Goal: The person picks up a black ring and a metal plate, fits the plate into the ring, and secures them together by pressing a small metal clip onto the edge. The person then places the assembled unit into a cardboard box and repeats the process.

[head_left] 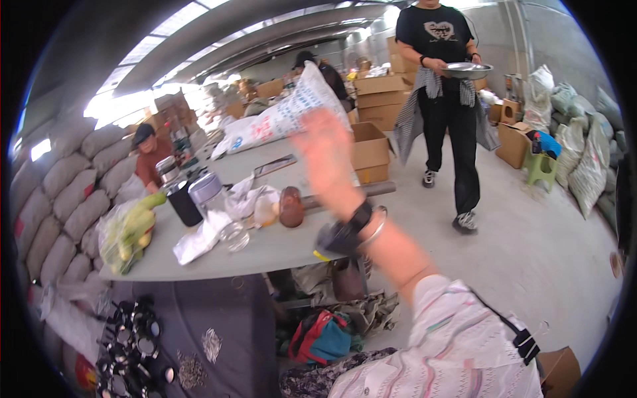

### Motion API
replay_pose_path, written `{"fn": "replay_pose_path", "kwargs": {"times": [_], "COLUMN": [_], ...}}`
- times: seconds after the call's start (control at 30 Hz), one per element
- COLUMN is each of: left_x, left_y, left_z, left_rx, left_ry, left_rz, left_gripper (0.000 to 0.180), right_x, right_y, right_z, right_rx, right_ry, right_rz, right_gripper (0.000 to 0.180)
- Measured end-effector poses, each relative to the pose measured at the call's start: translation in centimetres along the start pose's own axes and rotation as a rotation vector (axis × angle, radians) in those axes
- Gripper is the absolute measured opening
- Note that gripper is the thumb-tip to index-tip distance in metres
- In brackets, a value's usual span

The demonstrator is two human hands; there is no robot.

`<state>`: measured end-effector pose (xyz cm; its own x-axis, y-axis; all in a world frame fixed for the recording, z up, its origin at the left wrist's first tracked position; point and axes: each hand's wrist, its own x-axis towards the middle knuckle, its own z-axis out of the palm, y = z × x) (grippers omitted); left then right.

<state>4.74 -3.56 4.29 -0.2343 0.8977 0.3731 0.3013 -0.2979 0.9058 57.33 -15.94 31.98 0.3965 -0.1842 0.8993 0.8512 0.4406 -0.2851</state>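
My right hand (325,142) is raised over the far part of the grey tabletop, smeared by motion, so its fingers are hard to make out. It overlaps the right end of a white woven sack (265,129) with blue and red print; whether they touch I cannot tell. On that wrist are a black band and a bracelet. Near the hand lie a phone (275,165) and a reddish-brown jar (291,207). My left hand is out of view.
The grey table (265,255) also carries bottles, a glass cup (234,237) and a bag of green vegetables (133,229). Black round parts (136,345) sit on a dark cloth below. A person holding a metal tray (468,70) stands right; another person (151,156) sits left.
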Motion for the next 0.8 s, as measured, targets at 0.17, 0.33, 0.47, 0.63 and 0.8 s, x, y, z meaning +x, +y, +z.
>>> {"fn": "replay_pose_path", "kwargs": {"times": [0.17, 0.33, 0.47, 0.63, 0.8], "left_x": [0.2, 0.0, -0.4, -0.3, 0.3], "left_y": [-0.5, -0.1, 1.2, 2.1, -0.3], "left_z": [0.4, 0.1, -0.4, -0.2, -0.6], "left_rx": [-0.034, -0.012, 0.012, -0.02, -0.045], "left_ry": [0.048, 0.071, 0.005, 0.022, 0.015], "left_rz": [-0.039, -0.007, -0.087, 0.004, -0.109], "left_gripper": [0.027, 0.026, 0.026, 0.027, 0.026], "right_x": [5.7, 1.6, -2.0, -4.4, -3.2], "right_y": [0.0, 0.2, -0.7, -4.2, -9.6], "right_z": [-14.9, -18.9, -20.7, -21.2, -18.8], "right_rx": [0.32, 0.342, 0.538, 0.434, 0.66], "right_ry": [0.452, 0.487, 0.449, 0.39, -0.229], "right_rz": [0.322, 0.35, 0.317, 0.482, 0.862], "right_gripper": [0.06, 0.09, 0.071, 0.057, 0.076]}}
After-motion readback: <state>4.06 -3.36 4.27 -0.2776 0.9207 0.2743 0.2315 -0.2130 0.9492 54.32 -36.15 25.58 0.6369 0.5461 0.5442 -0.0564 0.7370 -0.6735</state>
